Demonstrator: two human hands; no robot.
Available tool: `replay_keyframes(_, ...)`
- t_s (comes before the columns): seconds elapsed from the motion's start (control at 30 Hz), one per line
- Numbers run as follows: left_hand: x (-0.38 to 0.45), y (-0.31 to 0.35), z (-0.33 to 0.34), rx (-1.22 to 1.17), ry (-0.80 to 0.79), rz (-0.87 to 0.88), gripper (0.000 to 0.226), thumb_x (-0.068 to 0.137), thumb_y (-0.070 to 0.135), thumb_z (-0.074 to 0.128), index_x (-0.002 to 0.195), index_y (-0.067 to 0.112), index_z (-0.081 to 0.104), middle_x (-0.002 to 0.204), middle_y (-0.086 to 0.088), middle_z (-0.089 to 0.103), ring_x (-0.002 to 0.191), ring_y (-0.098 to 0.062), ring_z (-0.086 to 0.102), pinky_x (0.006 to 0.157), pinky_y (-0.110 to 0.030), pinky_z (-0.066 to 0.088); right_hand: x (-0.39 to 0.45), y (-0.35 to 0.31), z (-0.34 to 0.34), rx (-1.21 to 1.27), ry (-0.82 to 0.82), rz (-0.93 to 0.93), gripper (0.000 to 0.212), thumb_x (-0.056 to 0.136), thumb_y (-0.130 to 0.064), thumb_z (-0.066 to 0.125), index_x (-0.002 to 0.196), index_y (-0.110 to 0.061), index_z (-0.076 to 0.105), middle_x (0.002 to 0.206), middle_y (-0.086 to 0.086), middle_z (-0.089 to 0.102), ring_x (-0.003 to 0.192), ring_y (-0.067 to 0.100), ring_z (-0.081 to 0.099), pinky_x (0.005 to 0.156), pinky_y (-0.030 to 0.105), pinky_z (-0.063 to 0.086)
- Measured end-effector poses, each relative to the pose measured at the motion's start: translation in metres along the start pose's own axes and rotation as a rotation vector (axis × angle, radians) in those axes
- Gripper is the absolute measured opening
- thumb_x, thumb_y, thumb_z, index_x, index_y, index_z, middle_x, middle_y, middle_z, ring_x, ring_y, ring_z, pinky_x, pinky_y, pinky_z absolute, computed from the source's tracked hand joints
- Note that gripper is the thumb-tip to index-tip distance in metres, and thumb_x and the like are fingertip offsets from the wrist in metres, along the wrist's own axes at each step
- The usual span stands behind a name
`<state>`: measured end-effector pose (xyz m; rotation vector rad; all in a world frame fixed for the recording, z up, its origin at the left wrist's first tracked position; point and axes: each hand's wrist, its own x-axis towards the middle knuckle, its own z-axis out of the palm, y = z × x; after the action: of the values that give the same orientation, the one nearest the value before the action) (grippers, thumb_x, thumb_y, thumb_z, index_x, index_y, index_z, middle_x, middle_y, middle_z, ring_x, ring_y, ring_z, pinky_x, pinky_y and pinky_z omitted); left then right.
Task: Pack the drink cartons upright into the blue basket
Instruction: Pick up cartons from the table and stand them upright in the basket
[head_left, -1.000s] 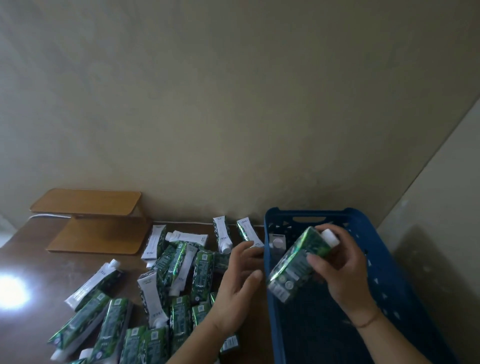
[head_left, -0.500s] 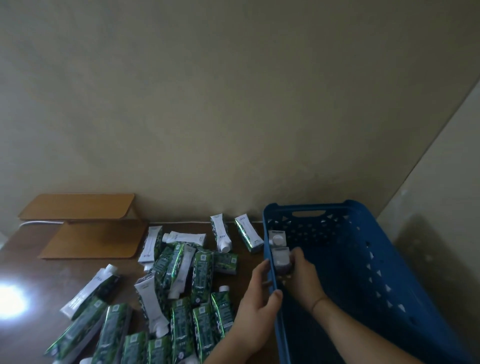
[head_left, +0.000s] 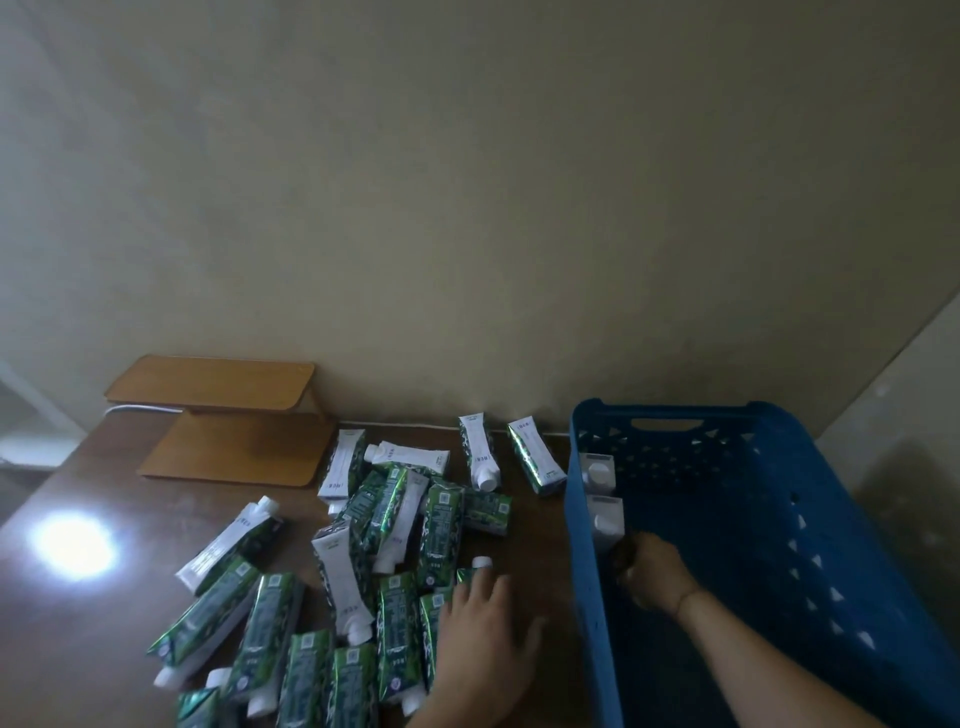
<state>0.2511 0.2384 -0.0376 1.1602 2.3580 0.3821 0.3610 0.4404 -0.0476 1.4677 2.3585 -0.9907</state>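
The blue basket (head_left: 769, 415) stands at the right of the table. Two drink cartons stand upright against its left wall: one in the far corner (head_left: 597, 470) and a second carton (head_left: 607, 519) just in front of it. My right hand (head_left: 652, 574) is down inside the basket, fingers curled against the near side of the second carton. Several green and white cartons (head_left: 395, 525) lie loose in a heap left of the basket. My left hand (head_left: 485, 631) lies palm down over the heap's right edge, fingers apart, above a carton with a white cap (head_left: 480, 564).
A low wooden shelf (head_left: 228, 410) stands at the back left against the wall, with a white cable behind it. A bright light glare (head_left: 72, 545) marks the dark wooden table (head_left: 78, 649) at the left. The wall runs close behind the basket and cartons.
My right hand has sunk lower in the basket, leaving the second carton upright beside the first. My left hand moved from the basket's rim left onto the heap of cartons.
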Motion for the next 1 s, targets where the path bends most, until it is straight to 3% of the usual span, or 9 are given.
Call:
replay_keyframes(0.1,0.001,-0.017,0.008,0.229,-0.025,-0.167,0.083,0.087,0.067,0.043,0.154,0.028,0.013,0.154,-0.005,0.024,0.137,-0.030,0.030,0.107,-0.046,0.033,-0.010,-0.005,-0.017,-0.027,-0.028,0.011,0.018,0.085,-0.008,0.055,0.094,-0.010,0.070,0.095,0.009,0.071,0.087,0.021,0.067,0.073,0.030,0.055)
replay_keyframes(0.2,0.013,-0.011,0.009,0.410,-0.056,-0.172,0.099,0.082,0.077,0.042,0.155,0.023,0.002,0.147,-0.012,0.033,0.128,-0.033,0.043,0.098,-0.046,0.035,-0.026,-0.012,-0.029,0.000,0.110,-0.013,0.011,0.086,-0.019,0.058,0.078,-0.024,0.063,0.079,-0.003,0.064,0.073,0.013,0.063,0.065,0.030,0.054)
replay_keyframes(0.37,0.030,0.000,0.018,0.572,-0.145,-0.113,0.079,0.098,0.050,0.045,0.156,0.017,0.002,0.130,-0.029,0.046,0.097,-0.029,0.062,0.063,-0.033,0.037,-0.050,-0.018,-0.034,0.179,0.281,-0.152,0.017,0.086,-0.014,0.062,0.080,-0.030,0.060,0.077,-0.009,0.064,0.071,0.006,0.062,0.065,0.029,0.057)
replay_keyframes(0.53,0.024,0.002,0.007,0.271,-0.137,-0.121,0.091,0.090,0.034,0.064,0.155,0.021,0.002,0.130,-0.018,0.056,0.104,-0.027,0.063,0.070,-0.032,0.046,-0.066,-0.019,-0.039,0.268,0.426,-0.250,0.024,0.085,-0.007,0.064,0.075,-0.029,0.062,0.073,-0.009,0.065,0.067,0.005,0.062,0.060,0.024,0.056)
replay_keyframes(0.67,0.013,-0.002,-0.016,-0.181,0.088,-0.066,0.082,0.079,0.040,0.069,0.143,0.027,0.020,0.107,0.000,0.068,0.079,-0.017,0.064,0.065,-0.029,0.054,-0.083,-0.028,-0.046,0.450,0.555,-0.433,0.028,0.084,-0.003,0.067,0.079,-0.030,0.061,0.074,-0.009,0.065,0.072,0.003,0.063,0.060,0.015,0.052)
replay_keyframes(0.77,0.002,0.001,-0.029,-0.440,0.307,0.059,0.085,0.074,0.040,0.078,0.137,0.043,0.022,0.116,0.010,0.063,0.094,-0.012,0.067,0.079,-0.030,0.060,-0.098,-0.038,-0.048,0.591,0.496,-0.602,0.023,0.082,-0.019,0.072,0.100,-0.028,0.061,0.087,-0.008,0.067,0.082,0.008,0.065,0.066,0.030,0.057)
replay_keyframes(0.87,-0.002,0.012,-0.047,-0.525,0.412,0.336,0.086,0.069,0.052,0.074,0.137,0.055,0.021,0.125,0.016,0.056,0.110,-0.009,0.063,0.088,-0.029,0.059,-0.107,-0.045,-0.050,0.520,0.282,-0.724,0.075,0.072,-0.059,0.071,0.137,-0.035,0.041,0.128,-0.022,0.053,0.112,0.005,0.056,0.078,0.028,0.054)
replay_keyframes(0.93,-0.002,0.024,-0.060,-0.442,0.494,0.571,0.083,0.074,0.045,0.074,0.141,0.043,0.027,0.131,0.009,0.057,0.112,-0.007,0.062,0.093,-0.021,0.054,-0.111,-0.052,-0.053,0.456,0.199,-0.806,0.088,0.068,-0.064,0.071,0.142,-0.047,0.027,0.140,-0.021,0.042,0.127,0.001,0.044,0.095,0.023,0.046)
replay_keyframes(1.0,-0.002,0.039,-0.071,-0.313,0.588,0.759,0.075,0.078,0.037,0.072,0.141,0.023,0.034,0.133,0.006,0.055,0.114,-0.011,0.058,0.099,-0.012,0.044,-0.114,-0.055,-0.059,0.486,0.207,-0.856,0.080,0.068,-0.056,0.076,0.136,-0.055,0.035,0.135,-0.018,0.047,0.126,0.002,0.047,0.100,0.021,0.044)
